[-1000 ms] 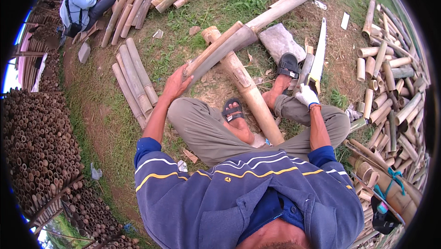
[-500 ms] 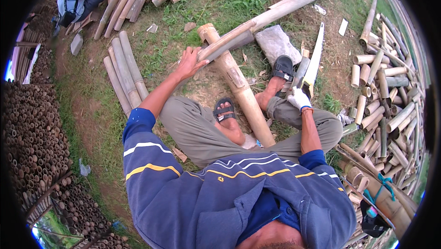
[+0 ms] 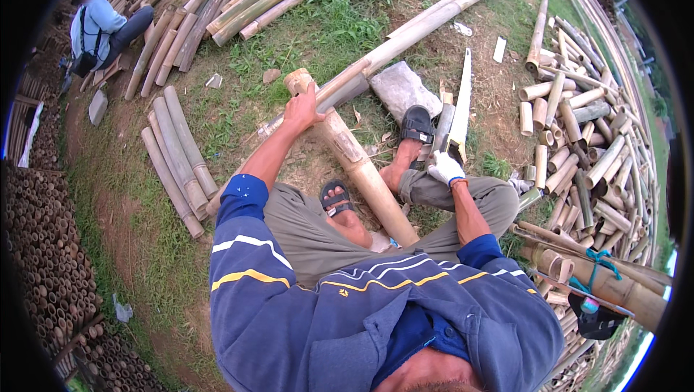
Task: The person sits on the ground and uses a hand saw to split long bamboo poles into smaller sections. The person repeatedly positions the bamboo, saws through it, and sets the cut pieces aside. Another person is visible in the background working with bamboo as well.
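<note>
My bare left hand (image 3: 302, 110) is closed on a long bamboo pole (image 3: 426, 24), where it crosses a thick bamboo log (image 3: 354, 157). The log lies on the ground between my feet, its far end just beyond the crossing. On the near side, the pole runs down to the left, partly hidden under my left forearm. My right hand (image 3: 445, 168), in a white glove, is closed around the handle of a hand saw (image 3: 460, 106). The saw's pale blade points away from me, beside my right foot.
A grey stone block (image 3: 406, 92) sits by my right sandal (image 3: 417, 126). Several cut bamboo lengths (image 3: 179, 153) lie at left, and a heap of short pieces (image 3: 578, 124) is at right. A person (image 3: 97, 27) sits at the far left near more poles (image 3: 249, 12).
The bamboo pole has slid toward me and left across the log, so more of it now sticks out on the near side. My left hand has gone from its end to the crossing.
</note>
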Available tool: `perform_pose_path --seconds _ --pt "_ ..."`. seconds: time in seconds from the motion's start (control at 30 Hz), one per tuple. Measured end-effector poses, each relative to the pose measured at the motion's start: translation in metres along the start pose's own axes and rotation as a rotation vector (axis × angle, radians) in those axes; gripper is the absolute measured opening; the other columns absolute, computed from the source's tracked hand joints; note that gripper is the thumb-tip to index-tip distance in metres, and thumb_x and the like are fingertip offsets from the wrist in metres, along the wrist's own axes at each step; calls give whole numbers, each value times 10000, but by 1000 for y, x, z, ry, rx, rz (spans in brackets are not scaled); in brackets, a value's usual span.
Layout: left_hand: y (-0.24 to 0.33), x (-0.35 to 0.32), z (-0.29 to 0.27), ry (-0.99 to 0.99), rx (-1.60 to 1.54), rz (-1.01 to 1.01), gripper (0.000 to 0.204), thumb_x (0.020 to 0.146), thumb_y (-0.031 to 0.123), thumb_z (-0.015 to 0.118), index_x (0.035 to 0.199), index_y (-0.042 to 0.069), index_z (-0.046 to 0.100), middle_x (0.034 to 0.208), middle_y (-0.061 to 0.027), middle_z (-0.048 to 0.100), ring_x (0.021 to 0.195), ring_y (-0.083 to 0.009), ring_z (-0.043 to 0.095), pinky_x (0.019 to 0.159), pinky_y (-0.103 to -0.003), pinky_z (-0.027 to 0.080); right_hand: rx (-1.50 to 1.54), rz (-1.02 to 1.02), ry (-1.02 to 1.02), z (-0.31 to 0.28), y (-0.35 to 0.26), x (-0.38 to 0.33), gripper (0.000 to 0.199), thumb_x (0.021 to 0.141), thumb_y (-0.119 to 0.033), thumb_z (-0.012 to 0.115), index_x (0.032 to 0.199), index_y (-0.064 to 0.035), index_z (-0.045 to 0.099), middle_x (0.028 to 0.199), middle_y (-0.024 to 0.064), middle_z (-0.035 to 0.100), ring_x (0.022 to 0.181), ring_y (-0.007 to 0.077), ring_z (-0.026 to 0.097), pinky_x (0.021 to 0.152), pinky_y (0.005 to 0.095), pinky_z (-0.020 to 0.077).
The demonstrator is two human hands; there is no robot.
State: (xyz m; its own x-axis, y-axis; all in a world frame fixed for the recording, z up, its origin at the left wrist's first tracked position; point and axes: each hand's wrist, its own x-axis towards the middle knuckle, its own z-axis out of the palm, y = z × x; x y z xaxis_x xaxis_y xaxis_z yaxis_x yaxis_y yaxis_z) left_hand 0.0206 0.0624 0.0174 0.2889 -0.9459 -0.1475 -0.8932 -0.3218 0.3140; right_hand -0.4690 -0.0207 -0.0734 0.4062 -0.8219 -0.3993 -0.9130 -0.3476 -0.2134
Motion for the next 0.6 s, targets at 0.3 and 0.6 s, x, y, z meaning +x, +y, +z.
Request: perform_pose_path --seconds 0.3,0.6 --pt "-46 -35 -39 -117 -63 -51 1021 684 474 970 1491 23 537 1292 -287 747 1226 -453 718 1053 -530 571 137 398 20 -4 29 29 793 856 -453 693 1472 38 596 1410 356 665 1314 488 668 1098 505 557" --pt "-119 -98 -37 -245 10 -81 1069 644 472 982 1530 60 549 1351 -245 738 1272 -437 693 1071 -532 549 -178 518 -185 43 76 84 880 863 -583 670 1596 -109 560 1636 166 561 1479 347 578 1197 453 496"
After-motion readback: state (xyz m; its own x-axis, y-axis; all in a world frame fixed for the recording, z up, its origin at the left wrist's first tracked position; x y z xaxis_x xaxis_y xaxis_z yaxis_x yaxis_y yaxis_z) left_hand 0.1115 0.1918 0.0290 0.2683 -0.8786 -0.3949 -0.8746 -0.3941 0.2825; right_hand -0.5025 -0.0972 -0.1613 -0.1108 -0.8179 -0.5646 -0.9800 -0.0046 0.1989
